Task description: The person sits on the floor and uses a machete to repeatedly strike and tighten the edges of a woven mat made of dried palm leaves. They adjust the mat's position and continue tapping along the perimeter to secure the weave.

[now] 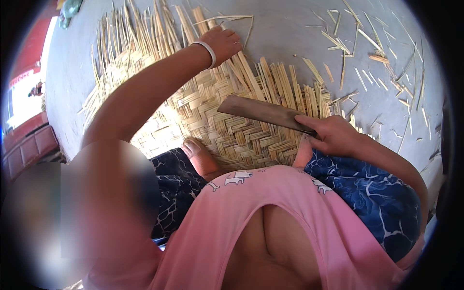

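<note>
A mat woven from flat, straw-coloured cane strips (246, 140) lies on the floor before me, its loose strip ends sticking out along the far and right edges. My left hand (222, 46), with a white band at the wrist, reaches over the far edge. Its fingers are curled around a cane strip (240, 65) there, and a thin bent strip (227, 18) shows just beyond them. In my right hand (336, 135) is a flat, brown-grey blade (266, 113), held by its right end. It slants across above the mat's right part, pointing left.
Cut strip scraps (372, 53) are scattered over the grey floor (285, 29) at the far right. My bare feet (200, 157) rest at the mat's near edge. A maroon padded seat (29, 150) stands at the left, and a green bundle (70, 12) lies at the far left.
</note>
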A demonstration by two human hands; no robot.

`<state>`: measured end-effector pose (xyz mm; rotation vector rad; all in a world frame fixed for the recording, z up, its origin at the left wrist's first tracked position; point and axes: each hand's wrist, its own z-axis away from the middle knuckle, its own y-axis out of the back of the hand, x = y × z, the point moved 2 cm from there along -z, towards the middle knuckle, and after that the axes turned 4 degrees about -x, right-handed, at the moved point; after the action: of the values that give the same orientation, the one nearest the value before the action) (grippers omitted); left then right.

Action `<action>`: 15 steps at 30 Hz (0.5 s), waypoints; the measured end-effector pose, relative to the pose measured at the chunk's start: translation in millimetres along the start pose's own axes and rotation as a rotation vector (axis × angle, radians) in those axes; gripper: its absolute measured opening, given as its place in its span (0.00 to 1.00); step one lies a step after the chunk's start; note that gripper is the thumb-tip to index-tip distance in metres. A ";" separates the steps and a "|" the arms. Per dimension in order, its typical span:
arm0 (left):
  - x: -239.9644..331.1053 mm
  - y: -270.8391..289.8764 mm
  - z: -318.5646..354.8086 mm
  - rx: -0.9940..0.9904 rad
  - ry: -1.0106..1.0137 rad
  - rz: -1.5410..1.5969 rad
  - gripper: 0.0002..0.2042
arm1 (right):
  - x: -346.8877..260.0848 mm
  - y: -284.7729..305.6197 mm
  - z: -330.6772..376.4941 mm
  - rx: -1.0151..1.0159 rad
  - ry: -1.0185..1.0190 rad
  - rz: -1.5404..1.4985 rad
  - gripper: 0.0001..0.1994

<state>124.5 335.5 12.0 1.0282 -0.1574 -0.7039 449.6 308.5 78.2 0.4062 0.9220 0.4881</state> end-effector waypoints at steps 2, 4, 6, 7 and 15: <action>-4.7 -7.8 -16.1 -0.075 0.021 0.024 0.19 | 7.0 -3.2 -2.1 0.065 0.037 -0.008 0.25; -6.4 -5.3 -26.7 -0.150 0.049 0.057 0.18 | 12.5 -3.4 -0.8 0.099 0.048 -0.013 0.23; -8.7 0.4 -33.3 -0.197 0.042 -0.027 0.18 | 13.8 2.4 -5.7 0.107 0.040 -0.013 0.22; -9.9 4.5 -35.2 -0.222 0.040 -0.069 0.18 | 15.9 3.3 -9.2 0.126 0.044 -0.008 0.22; -26.1 3.0 -39.8 -0.089 -0.087 -0.014 0.17 | 19.4 28.5 -42.3 0.240 0.089 0.044 0.21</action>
<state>123.1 381.3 -1.3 0.9146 -0.1930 -0.7627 417.9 347.9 57.7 0.6274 1.0635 0.4396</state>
